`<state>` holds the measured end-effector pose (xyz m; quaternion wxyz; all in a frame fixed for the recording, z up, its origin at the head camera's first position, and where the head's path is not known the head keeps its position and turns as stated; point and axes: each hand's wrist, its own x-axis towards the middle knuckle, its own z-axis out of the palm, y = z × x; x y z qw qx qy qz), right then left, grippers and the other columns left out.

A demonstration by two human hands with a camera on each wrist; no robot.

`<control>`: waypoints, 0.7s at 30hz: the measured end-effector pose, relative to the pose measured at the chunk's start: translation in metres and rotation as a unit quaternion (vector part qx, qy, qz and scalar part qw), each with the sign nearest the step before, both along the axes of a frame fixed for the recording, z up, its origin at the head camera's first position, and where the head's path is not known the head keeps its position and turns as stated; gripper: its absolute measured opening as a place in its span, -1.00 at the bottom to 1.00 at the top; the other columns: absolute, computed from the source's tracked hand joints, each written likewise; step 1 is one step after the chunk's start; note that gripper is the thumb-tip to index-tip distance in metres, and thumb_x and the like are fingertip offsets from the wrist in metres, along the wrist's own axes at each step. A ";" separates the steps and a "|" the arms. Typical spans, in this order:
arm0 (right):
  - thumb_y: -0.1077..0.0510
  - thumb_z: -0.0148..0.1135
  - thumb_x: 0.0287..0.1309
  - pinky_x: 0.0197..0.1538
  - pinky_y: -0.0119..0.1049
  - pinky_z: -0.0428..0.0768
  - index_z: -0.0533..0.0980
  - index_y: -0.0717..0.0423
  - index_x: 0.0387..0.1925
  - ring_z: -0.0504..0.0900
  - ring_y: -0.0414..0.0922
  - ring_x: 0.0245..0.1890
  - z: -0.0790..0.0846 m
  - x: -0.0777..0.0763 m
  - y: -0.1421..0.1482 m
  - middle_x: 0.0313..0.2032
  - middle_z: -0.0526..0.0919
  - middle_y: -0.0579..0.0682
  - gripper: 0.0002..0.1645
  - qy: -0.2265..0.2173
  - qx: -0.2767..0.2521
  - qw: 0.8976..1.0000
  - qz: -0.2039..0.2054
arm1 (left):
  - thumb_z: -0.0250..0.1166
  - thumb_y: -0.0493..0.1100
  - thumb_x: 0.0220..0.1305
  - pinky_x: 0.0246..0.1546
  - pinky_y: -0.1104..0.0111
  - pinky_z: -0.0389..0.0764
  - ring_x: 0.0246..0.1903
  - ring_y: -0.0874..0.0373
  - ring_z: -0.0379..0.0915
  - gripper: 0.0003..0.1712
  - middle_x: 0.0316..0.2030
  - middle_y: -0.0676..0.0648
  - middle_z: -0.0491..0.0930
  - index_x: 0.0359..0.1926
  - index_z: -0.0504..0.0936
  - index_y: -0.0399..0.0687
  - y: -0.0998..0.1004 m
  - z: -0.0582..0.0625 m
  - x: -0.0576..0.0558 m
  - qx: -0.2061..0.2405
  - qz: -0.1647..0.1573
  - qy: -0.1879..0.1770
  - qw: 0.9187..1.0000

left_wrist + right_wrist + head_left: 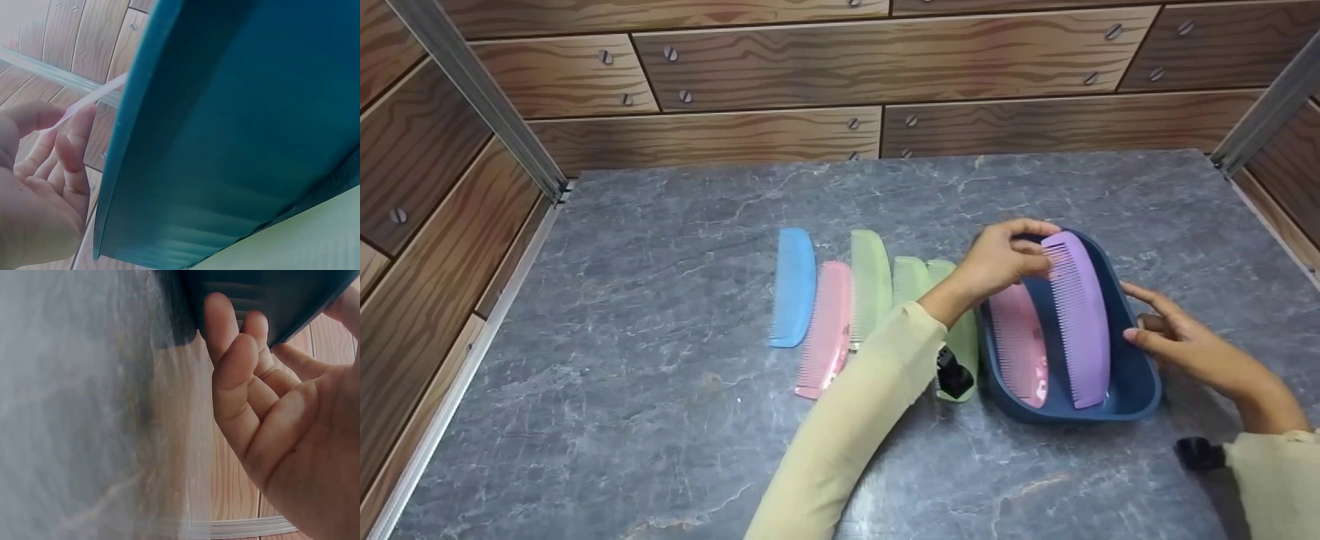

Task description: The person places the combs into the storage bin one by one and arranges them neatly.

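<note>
Head view, purple comb (1081, 322) between the hands (1005, 255) (1192, 345), over blue tub (1144, 386)

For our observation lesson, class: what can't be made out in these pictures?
Head: left sleeve hides the lower end of the middle green comb.
Left wrist: blue tub hides most of the purple comb.
Right wrist: top edge cuts off the tub.

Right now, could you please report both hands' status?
Left hand pinching curved purple comb at oblong blue tub. Right hand at tub's right side. Curved pink comb inside, left.
</note>
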<state>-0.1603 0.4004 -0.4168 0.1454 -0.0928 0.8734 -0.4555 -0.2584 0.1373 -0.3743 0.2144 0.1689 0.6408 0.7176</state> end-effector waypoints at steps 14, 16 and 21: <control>0.17 -0.05 0.43 -0.16 -0.44 0.59 -0.17 -0.06 0.52 0.54 -0.48 -0.08 -0.001 0.000 0.000 -0.06 0.48 -0.35 -0.21 0.000 0.003 1.000 -0.003 | 0.30 -0.55 0.05 -0.39 0.56 0.53 -0.44 0.36 0.51 -0.45 -0.19 -0.31 0.68 0.12 0.55 -0.27 0.003 -0.002 0.000 0.001 -0.028 0.028 0.999; 0.17 -0.05 0.43 -0.16 -0.44 0.59 -0.17 -0.07 0.52 0.54 -0.48 -0.08 -0.001 0.000 0.000 -0.07 0.48 -0.41 -0.21 -0.001 -0.003 1.000 -0.001 | 0.31 -0.55 0.04 -0.35 0.57 0.53 -0.42 0.37 0.51 -0.44 -0.17 -0.33 0.67 0.13 0.55 -0.28 0.003 -0.003 -0.001 0.001 -0.030 0.037 0.999; 0.20 -0.07 0.44 -0.15 -0.45 0.59 -0.16 -0.10 0.52 0.55 -0.48 -0.07 -0.001 0.000 0.000 -0.09 0.50 -0.49 -0.22 -0.002 -0.022 1.000 0.006 | 0.33 -0.53 0.02 -0.35 0.59 0.52 -0.39 0.33 0.52 -0.44 -0.27 -0.20 0.67 0.12 0.57 -0.24 0.004 -0.004 -0.003 -0.029 -0.026 0.060 0.997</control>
